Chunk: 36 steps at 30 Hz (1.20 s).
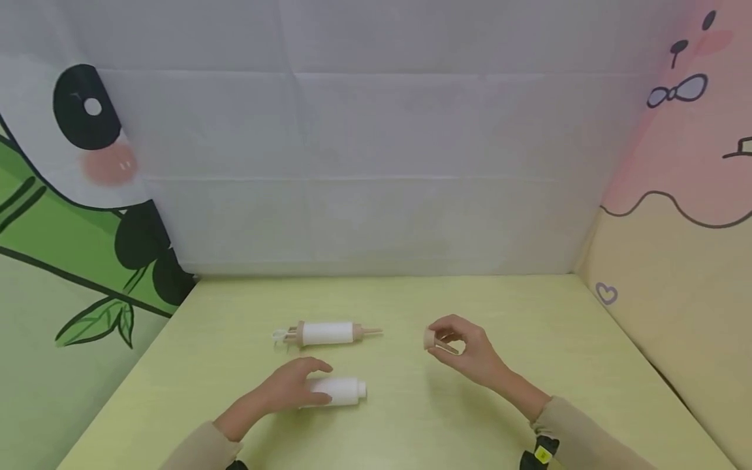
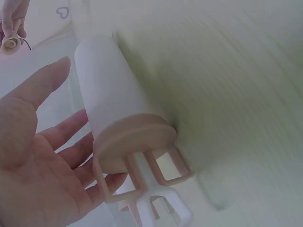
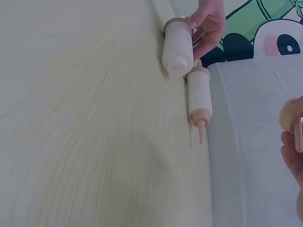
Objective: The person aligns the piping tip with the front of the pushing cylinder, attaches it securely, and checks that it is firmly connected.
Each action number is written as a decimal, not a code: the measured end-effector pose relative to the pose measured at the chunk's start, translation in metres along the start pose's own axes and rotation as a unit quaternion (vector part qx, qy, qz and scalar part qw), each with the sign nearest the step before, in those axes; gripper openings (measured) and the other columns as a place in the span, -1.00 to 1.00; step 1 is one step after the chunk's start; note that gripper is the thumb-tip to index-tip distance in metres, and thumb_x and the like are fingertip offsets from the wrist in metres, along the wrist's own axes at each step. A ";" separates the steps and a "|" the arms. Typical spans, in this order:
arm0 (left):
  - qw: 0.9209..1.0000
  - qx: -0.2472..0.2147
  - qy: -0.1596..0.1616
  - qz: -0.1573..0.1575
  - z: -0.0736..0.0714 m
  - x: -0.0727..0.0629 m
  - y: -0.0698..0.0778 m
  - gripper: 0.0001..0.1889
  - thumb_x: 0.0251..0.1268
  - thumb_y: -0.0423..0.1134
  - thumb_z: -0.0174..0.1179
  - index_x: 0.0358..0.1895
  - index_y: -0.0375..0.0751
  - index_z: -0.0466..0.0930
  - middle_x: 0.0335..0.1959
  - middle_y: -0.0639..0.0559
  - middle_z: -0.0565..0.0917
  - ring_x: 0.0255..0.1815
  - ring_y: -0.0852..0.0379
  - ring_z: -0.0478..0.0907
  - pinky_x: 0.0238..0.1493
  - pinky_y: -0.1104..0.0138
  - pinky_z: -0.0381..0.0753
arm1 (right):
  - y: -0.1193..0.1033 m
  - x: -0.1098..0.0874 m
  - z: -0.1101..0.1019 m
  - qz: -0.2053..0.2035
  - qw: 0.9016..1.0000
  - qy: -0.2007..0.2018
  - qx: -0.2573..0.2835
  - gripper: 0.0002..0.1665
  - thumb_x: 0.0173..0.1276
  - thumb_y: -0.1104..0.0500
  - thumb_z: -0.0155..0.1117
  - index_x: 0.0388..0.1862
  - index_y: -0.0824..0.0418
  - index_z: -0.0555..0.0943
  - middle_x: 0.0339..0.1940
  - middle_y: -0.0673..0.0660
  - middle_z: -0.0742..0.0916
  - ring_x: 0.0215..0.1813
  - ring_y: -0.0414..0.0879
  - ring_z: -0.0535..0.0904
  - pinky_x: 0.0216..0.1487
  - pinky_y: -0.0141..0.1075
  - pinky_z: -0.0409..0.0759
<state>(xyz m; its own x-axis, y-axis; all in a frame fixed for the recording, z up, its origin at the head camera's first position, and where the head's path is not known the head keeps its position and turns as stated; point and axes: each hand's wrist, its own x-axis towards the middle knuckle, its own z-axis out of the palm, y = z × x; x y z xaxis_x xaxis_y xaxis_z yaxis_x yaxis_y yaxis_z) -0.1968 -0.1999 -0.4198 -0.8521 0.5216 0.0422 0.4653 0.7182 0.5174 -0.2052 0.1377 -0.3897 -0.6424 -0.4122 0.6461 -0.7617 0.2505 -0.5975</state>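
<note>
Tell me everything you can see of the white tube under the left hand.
The white tube is a smooth, plastic-looking cylinder lying on its side on the yellow-green table, its rounded open neck pointing right. A beige flange with loop grips and a white plunger end sits at its other end. The left hand rests over it.

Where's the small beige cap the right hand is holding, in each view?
Head: beige cap right of centre, pinched in the right hand above the table.
Left wrist: top left corner, small, far off.
Right wrist: right edge, mid-height, partly cut off.
Shared landmark: the white tube under the left hand, seen in all three.
</note>
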 end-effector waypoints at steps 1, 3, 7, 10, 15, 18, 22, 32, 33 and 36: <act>1.000 0.003 -0.002 0.003 0.000 -0.001 -0.001 -0.50 -0.05 -0.05 0.35 -0.06 -0.30 0.53 -0.07 -0.16 0.58 -0.02 -0.17 0.47 -0.03 0.02 0.44 | 0.000 0.000 0.000 0.000 1.000 0.000 -0.002 -0.63 -0.04 0.49 0.36 -0.20 0.37 0.53 -0.32 0.19 0.64 -0.31 -0.01 0.58 -0.34 -0.23 0.60; 1.000 0.007 -0.005 0.011 0.001 -0.001 -0.002 -0.49 -0.08 -0.09 0.37 -0.06 -0.31 0.53 -0.09 -0.15 0.58 -0.05 -0.15 0.49 -0.05 0.06 0.45 | 0.000 0.000 -0.001 0.000 1.000 -0.001 -0.005 -0.63 -0.04 0.48 0.37 -0.20 0.37 0.53 -0.32 0.18 0.65 -0.31 -0.02 0.58 -0.34 -0.24 0.60; 1.000 0.004 -0.015 0.019 0.004 0.001 -0.006 -0.50 -0.15 -0.18 0.41 -0.07 -0.32 0.53 -0.13 -0.11 0.59 -0.11 -0.09 0.51 -0.11 0.15 0.48 | -0.001 -0.001 -0.001 -0.001 1.000 -0.001 -0.006 -0.63 -0.04 0.48 0.37 -0.20 0.37 0.53 -0.33 0.19 0.65 -0.32 -0.02 0.58 -0.35 -0.24 0.60; 1.000 -0.003 -0.024 0.019 0.007 0.003 -0.011 -0.51 -0.19 -0.23 0.43 -0.09 -0.32 0.54 -0.15 -0.09 0.60 -0.13 -0.06 0.52 -0.14 0.20 0.49 | -0.001 -0.001 0.000 0.000 1.000 -0.003 -0.004 -0.64 -0.03 0.48 0.36 -0.20 0.36 0.53 -0.32 0.18 0.65 -0.32 -0.03 0.58 -0.34 -0.25 0.60; 0.999 -0.012 -0.028 0.025 0.011 0.005 -0.020 -0.52 -0.22 -0.26 0.44 -0.11 -0.29 0.55 -0.16 -0.08 0.62 -0.14 -0.04 0.54 -0.16 0.23 0.52 | -0.002 -0.003 0.001 0.006 1.000 -0.006 0.000 -0.64 -0.03 0.47 0.36 -0.20 0.35 0.53 -0.32 0.17 0.65 -0.32 -0.03 0.58 -0.34 -0.25 0.60; 0.999 -0.029 -0.026 0.026 0.012 0.006 -0.024 -0.54 -0.23 -0.26 0.45 -0.14 -0.24 0.55 -0.18 -0.06 0.63 -0.16 0.00 0.55 -0.19 0.26 0.52 | -0.002 -0.003 0.000 0.005 1.000 -0.004 -0.003 -0.64 -0.03 0.48 0.36 -0.20 0.35 0.53 -0.33 0.18 0.64 -0.32 -0.03 0.57 -0.34 -0.26 0.60; 0.998 -0.048 -0.026 0.022 0.013 0.006 -0.027 -0.57 -0.23 -0.22 0.45 -0.18 -0.16 0.55 -0.21 0.01 0.64 -0.20 0.09 0.55 -0.21 0.29 0.51 | -0.001 -0.004 0.000 0.005 1.000 -0.005 -0.007 -0.64 -0.03 0.47 0.36 -0.20 0.35 0.53 -0.33 0.18 0.65 -0.32 -0.02 0.58 -0.34 -0.25 0.60; 0.999 -0.031 -0.008 0.028 0.015 0.007 -0.030 -0.59 -0.21 -0.15 0.44 -0.19 -0.09 0.57 -0.23 0.09 0.64 -0.24 0.19 0.53 -0.26 0.32 0.49 | 0.001 -0.006 0.000 -0.003 1.000 -0.004 -0.007 -0.64 -0.03 0.48 0.36 -0.20 0.35 0.53 -0.33 0.18 0.64 -0.31 -0.03 0.57 -0.35 -0.24 0.59; 0.999 -0.020 -0.002 0.032 0.015 0.008 -0.029 -0.60 -0.21 -0.15 0.44 -0.19 -0.08 0.57 -0.23 0.09 0.64 -0.25 0.20 0.52 -0.26 0.33 0.49 | 0.001 -0.007 0.001 -0.004 1.000 -0.004 -0.006 -0.64 -0.03 0.48 0.35 -0.19 0.35 0.52 -0.33 0.18 0.64 -0.31 -0.03 0.57 -0.35 -0.24 0.59; 0.999 0.008 0.016 0.042 0.011 0.012 -0.022 -0.59 -0.21 -0.16 0.43 -0.18 -0.09 0.57 -0.23 0.11 0.63 -0.27 0.23 0.52 -0.28 0.32 0.49 | 0.002 -0.009 0.001 -0.004 1.000 -0.007 -0.004 -0.64 -0.02 0.49 0.35 -0.19 0.36 0.52 -0.32 0.19 0.64 -0.30 -0.03 0.57 -0.35 -0.24 0.59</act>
<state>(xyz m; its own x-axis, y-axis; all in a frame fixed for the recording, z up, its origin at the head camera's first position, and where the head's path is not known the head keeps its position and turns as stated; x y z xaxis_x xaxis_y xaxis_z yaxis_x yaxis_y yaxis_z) -0.2144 -0.2041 -0.4400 -0.8176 0.5647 0.1126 0.5384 0.6804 0.4973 -0.2011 0.1411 -0.3968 -0.6352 -0.4271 0.6435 -0.7673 0.2541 -0.5888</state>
